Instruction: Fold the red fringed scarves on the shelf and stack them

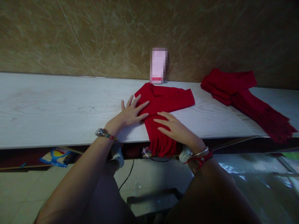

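Observation:
A red fringed scarf (169, 99) lies folded on the white wood-grain table, its two arms crossing at an angle. The fringe hangs over the table's front edge. My left hand (130, 113) rests with spread fingers on the left side of the fold, its palm partly over the bare tabletop. My right hand (171, 124) lies with fingers stretched out across the lower, fringed arm of the scarf. Neither hand grips the cloth.
More red scarves (238, 90) are stacked at the right, fringes over the front edge. A blurred pink phone-like object (158, 65) leans against the marbled wall (93, 37). A blue snack bag (58, 156) sits below the white tabletop (46, 109).

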`<state>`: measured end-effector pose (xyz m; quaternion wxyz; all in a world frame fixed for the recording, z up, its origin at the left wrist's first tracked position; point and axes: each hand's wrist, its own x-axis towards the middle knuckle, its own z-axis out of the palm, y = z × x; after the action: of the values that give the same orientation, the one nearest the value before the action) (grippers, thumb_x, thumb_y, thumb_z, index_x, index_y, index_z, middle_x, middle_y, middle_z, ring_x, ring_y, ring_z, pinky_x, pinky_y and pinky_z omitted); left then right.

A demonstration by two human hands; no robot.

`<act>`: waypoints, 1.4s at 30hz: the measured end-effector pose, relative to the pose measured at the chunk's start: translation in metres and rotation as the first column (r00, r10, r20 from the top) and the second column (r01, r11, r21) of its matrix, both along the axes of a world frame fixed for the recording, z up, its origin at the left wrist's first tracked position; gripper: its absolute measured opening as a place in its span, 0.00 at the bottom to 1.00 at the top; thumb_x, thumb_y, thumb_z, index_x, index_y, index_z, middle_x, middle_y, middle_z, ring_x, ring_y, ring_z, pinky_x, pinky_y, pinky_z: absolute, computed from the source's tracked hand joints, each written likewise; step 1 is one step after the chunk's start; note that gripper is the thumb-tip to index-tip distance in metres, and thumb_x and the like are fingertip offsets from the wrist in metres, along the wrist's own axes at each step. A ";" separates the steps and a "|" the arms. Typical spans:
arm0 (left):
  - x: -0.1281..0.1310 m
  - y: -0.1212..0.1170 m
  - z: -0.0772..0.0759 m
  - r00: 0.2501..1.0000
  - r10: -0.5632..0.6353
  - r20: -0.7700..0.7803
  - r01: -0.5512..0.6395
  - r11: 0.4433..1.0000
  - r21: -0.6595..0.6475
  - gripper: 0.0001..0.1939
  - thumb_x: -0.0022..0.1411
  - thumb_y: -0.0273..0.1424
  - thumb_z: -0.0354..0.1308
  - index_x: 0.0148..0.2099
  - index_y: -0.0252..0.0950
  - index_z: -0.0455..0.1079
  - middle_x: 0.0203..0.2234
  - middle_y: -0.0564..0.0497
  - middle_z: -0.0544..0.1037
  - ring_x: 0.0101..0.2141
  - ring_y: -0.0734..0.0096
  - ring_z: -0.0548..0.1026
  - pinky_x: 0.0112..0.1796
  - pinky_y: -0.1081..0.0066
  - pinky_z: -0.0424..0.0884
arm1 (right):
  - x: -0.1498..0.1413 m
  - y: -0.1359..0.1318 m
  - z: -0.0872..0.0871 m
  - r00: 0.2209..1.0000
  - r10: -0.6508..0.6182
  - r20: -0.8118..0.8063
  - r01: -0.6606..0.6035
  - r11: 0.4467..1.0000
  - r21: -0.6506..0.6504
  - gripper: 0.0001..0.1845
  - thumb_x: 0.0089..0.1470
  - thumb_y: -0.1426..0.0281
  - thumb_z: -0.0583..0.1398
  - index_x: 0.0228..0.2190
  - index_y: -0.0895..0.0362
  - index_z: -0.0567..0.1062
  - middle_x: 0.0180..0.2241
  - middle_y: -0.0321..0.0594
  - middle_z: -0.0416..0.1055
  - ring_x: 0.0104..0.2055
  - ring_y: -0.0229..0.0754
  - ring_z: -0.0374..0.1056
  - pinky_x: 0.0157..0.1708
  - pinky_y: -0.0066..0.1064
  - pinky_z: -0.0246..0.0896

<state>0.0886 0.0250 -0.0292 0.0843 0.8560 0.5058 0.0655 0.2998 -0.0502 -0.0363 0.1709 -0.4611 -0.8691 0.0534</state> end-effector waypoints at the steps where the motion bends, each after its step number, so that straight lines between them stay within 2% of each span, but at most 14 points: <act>1: 0.000 -0.001 0.000 0.999 -0.047 -0.019 0.047 0.999 -0.010 0.28 0.65 0.46 0.43 0.66 0.53 0.48 0.67 0.52 0.42 0.64 0.40 0.37 0.55 0.33 0.38 | 0.003 0.000 0.001 1.000 0.010 -0.003 -0.010 1.000 -0.026 0.20 0.59 0.67 0.54 0.53 0.55 0.70 0.60 0.46 0.60 0.62 0.45 0.54 0.59 0.46 0.51; 3: -0.001 -0.001 -0.001 0.993 -0.104 -0.046 0.103 0.994 -0.040 0.27 0.66 0.44 0.42 0.66 0.54 0.47 0.67 0.53 0.42 0.64 0.41 0.36 0.55 0.33 0.37 | 0.013 -0.001 0.005 0.999 0.031 -0.011 -0.031 0.997 -0.076 0.21 0.58 0.67 0.55 0.53 0.54 0.70 0.59 0.46 0.61 0.60 0.45 0.57 0.58 0.45 0.54; 7: -0.001 -0.001 -0.002 0.993 -0.102 -0.058 0.099 0.994 -0.056 0.28 0.65 0.45 0.43 0.66 0.51 0.47 0.67 0.51 0.43 0.64 0.41 0.36 0.55 0.33 0.36 | 0.038 -0.004 0.011 0.997 0.073 -0.036 -0.077 0.988 -0.136 0.20 0.56 0.66 0.57 0.51 0.53 0.72 0.55 0.44 0.68 0.56 0.44 0.64 0.55 0.41 0.59; 9: -0.001 -0.001 0.000 0.992 -0.111 -0.058 0.109 0.993 -0.037 0.30 0.64 0.47 0.45 0.66 0.49 0.48 0.67 0.50 0.44 0.64 0.41 0.36 0.56 0.34 0.36 | 0.046 -0.003 0.013 0.996 0.058 -0.066 -0.066 0.991 -0.118 0.17 0.57 0.67 0.56 0.47 0.53 0.75 0.50 0.42 0.73 0.52 0.44 0.67 0.54 0.40 0.61; 11: 0.000 -0.002 0.003 0.990 -0.127 -0.053 0.127 0.992 -0.008 0.33 0.62 0.47 0.48 0.66 0.47 0.48 0.67 0.48 0.42 0.64 0.42 0.36 0.56 0.35 0.37 | 0.047 0.000 0.014 0.993 -0.011 -0.121 0.004 0.999 -0.052 0.16 0.57 0.67 0.54 0.44 0.53 0.77 0.47 0.42 0.75 0.51 0.44 0.68 0.53 0.40 0.62; 15: 0.003 -0.005 0.008 0.993 -0.113 -0.046 0.114 0.993 0.013 0.37 0.60 0.46 0.52 0.67 0.45 0.45 0.67 0.47 0.41 0.64 0.44 0.38 0.58 0.39 0.41 | 0.029 0.014 0.014 0.965 -0.145 -0.220 0.162 0.985 0.057 0.20 0.58 0.66 0.53 0.50 0.54 0.72 0.54 0.44 0.69 0.57 0.45 0.62 0.57 0.44 0.56; 17: 0.005 -0.006 0.008 0.996 -0.076 -0.051 0.075 0.997 -0.009 0.36 0.61 0.44 0.50 0.68 0.44 0.42 0.67 0.46 0.41 0.64 0.44 0.39 0.58 0.40 0.43 | 0.016 0.023 0.011 0.965 -0.162 -0.208 0.173 0.984 0.037 0.25 0.57 0.65 0.53 0.56 0.56 0.65 0.59 0.45 0.62 0.62 0.46 0.54 0.61 0.45 0.50; 20: 0.005 -0.007 0.006 0.996 -0.032 -0.084 0.027 0.998 -0.057 0.34 0.64 0.42 0.46 0.68 0.44 0.40 0.67 0.45 0.39 0.64 0.43 0.37 0.57 0.40 0.44 | 0.004 0.033 0.002 0.978 -0.187 -0.094 0.180 0.981 -0.073 0.32 0.57 0.63 0.54 0.60 0.61 0.58 0.63 0.49 0.54 0.65 0.49 0.46 0.62 0.48 0.43; 23: 0.003 -0.008 0.005 0.992 -0.072 -0.108 0.064 0.995 -0.076 0.32 0.65 0.41 0.44 0.68 0.48 0.40 0.68 0.48 0.37 0.64 0.41 0.36 0.57 0.38 0.44 | 0.004 0.039 -0.009 0.981 -0.192 -0.008 0.189 0.973 -0.129 0.31 0.58 0.61 0.52 0.60 0.61 0.58 0.63 0.50 0.53 0.65 0.50 0.46 0.62 0.49 0.41; 28: -0.002 -0.010 0.002 0.989 -0.111 -0.095 0.105 0.993 -0.060 0.31 0.64 0.37 0.44 0.68 0.49 0.42 0.67 0.47 0.39 0.64 0.39 0.38 0.55 0.36 0.46 | 0.017 0.042 -0.021 0.984 -0.169 -0.052 0.167 0.985 -0.034 0.26 0.60 0.66 0.48 0.58 0.61 0.62 0.60 0.50 0.58 0.63 0.46 0.52 0.62 0.48 0.46; 33: 0.000 -0.017 0.000 0.987 -0.161 -0.027 0.163 0.985 0.063 0.30 0.64 0.36 0.45 0.67 0.45 0.46 0.67 0.43 0.43 0.64 0.42 0.40 0.56 0.37 0.44 | 0.019 0.043 -0.023 0.982 -0.182 -0.051 0.186 0.978 0.095 0.24 0.58 0.74 0.48 0.54 0.65 0.67 0.57 0.52 0.64 0.60 0.46 0.58 0.60 0.46 0.51; 37: 0.013 -0.024 0.002 0.991 -0.124 0.057 0.113 0.978 0.176 0.28 0.62 0.37 0.51 0.63 0.38 0.53 0.64 0.39 0.49 0.63 0.45 0.44 0.57 0.41 0.48 | 0.019 0.047 -0.018 0.980 -0.198 -0.003 0.195 0.964 0.182 0.21 0.56 0.76 0.50 0.49 0.64 0.72 0.52 0.52 0.70 0.56 0.47 0.64 0.58 0.45 0.56; 40: 0.020 -0.025 0.004 0.992 -0.091 0.088 0.065 0.963 0.261 0.20 0.59 0.30 0.54 0.54 0.32 0.64 0.58 0.37 0.59 0.59 0.49 0.55 0.57 0.51 0.54 | 0.022 0.050 -0.013 0.979 -0.199 0.030 0.189 0.961 0.203 0.19 0.56 0.77 0.50 0.46 0.61 0.75 0.49 0.49 0.73 0.52 0.46 0.68 0.55 0.43 0.61; 42: 0.019 -0.023 0.005 0.992 -0.091 0.092 0.060 0.954 0.295 0.12 0.57 0.28 0.56 0.45 0.32 0.68 0.52 0.38 0.64 0.54 0.53 0.62 0.54 0.56 0.60 | 0.024 0.051 -0.010 0.979 -0.200 0.046 0.188 0.962 0.197 0.19 0.57 0.77 0.50 0.45 0.62 0.76 0.47 0.49 0.74 0.50 0.47 0.69 0.54 0.43 0.63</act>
<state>0.1078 0.0025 -0.0238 -0.0140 0.8732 0.4523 0.1809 0.3233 0.0010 -0.0461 0.1905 -0.5270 -0.8259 -0.0625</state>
